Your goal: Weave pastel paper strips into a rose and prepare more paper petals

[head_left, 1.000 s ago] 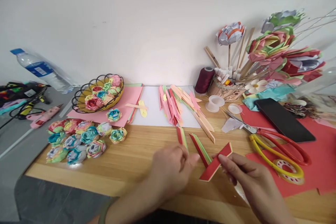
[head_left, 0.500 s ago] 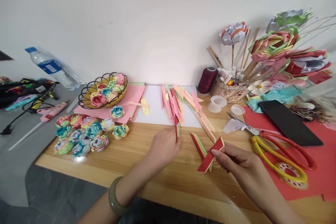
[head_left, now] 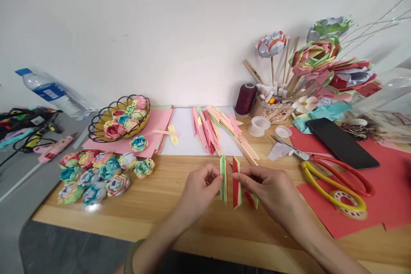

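Note:
My left hand [head_left: 204,186] pinches a folded strip of green and red paper [head_left: 224,180], held upright. Close beside it, my right hand [head_left: 272,186] grips a red folded paper strip [head_left: 236,182] with pale and green edges. The two strips stand nearly parallel with a small gap between them. Partly hidden behind my right fingers lies another red and green folded piece [head_left: 252,200] on the wooden table [head_left: 180,218]. Beyond my hands, a pile of pink, red and peach folded paper pieces [head_left: 207,132] rests on a white sheet [head_left: 183,145].
Folded paper flowers [head_left: 109,169] and a yellow basket [head_left: 99,130] are at left, near a glue gun [head_left: 53,150] and a bottle [head_left: 51,92]. At right are maroon thread [head_left: 246,99], scissors [head_left: 337,180], a phone [head_left: 342,143], red paper [head_left: 321,209] and a pot of paper flowers [head_left: 272,109].
My left hand has moved right and lower with its strip, close to my right hand. The strip in my right hand has turned from slanted to upright. The view has shifted slightly right.

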`<action>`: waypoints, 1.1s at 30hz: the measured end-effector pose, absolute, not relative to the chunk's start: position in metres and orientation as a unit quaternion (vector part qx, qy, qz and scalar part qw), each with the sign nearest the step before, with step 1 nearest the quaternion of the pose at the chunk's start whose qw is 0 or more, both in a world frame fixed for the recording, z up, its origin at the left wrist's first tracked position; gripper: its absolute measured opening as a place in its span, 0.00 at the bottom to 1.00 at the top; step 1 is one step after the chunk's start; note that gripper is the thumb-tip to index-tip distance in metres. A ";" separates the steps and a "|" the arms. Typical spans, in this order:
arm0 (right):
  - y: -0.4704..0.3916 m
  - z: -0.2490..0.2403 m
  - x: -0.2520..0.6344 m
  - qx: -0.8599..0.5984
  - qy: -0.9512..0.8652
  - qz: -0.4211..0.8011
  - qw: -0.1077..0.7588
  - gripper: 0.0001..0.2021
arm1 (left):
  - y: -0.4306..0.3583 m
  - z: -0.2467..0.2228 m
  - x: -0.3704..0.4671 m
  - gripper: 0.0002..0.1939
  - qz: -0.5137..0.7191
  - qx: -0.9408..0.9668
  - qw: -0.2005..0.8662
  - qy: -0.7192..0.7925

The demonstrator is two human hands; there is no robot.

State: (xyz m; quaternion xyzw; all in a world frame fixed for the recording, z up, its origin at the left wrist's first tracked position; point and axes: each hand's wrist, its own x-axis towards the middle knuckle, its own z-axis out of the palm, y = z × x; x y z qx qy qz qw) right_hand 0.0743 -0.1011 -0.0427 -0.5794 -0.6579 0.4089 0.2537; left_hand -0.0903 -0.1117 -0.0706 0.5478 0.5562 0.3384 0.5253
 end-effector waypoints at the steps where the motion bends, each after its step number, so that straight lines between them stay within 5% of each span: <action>1: -0.102 -0.041 0.071 -0.581 -0.659 0.405 0.254 0.19 | -0.114 -0.068 -0.089 0.08 0.342 0.544 0.529 0.555; 19: -0.097 -0.044 0.051 -0.496 -0.543 0.597 0.321 0.17 | -0.123 -0.049 -0.100 0.08 0.311 0.652 0.484 0.494; 33: -0.103 -0.035 0.056 -0.478 -0.606 0.557 0.308 0.11 | -0.124 -0.044 -0.098 0.08 0.311 0.687 0.452 0.476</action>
